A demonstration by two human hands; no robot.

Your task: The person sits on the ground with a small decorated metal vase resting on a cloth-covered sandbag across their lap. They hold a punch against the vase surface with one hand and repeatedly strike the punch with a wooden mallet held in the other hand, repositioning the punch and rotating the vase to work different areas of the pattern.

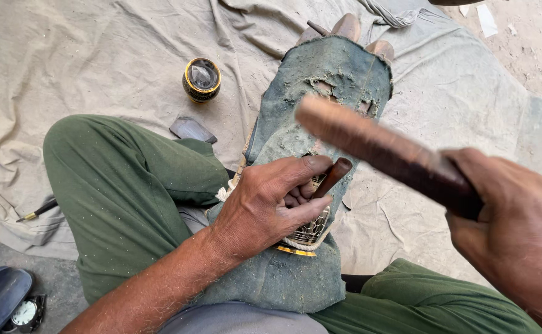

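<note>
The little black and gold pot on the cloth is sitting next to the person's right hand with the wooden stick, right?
Not quite. In the head view, the black and gold pot sits on the cloth near the left knee, far from the right hand. The right hand does hold the wooden stick.

A craft workshop set up on the ground, it seems: a creased cloth (98, 49) is spread over bare dirt (524, 37), and the person sits on it cross-legged. Left of a worn pad (320, 99) stands a small black-and-gold pot (202, 79), with a thin tool (36, 212) at the cloth's edge
</note>
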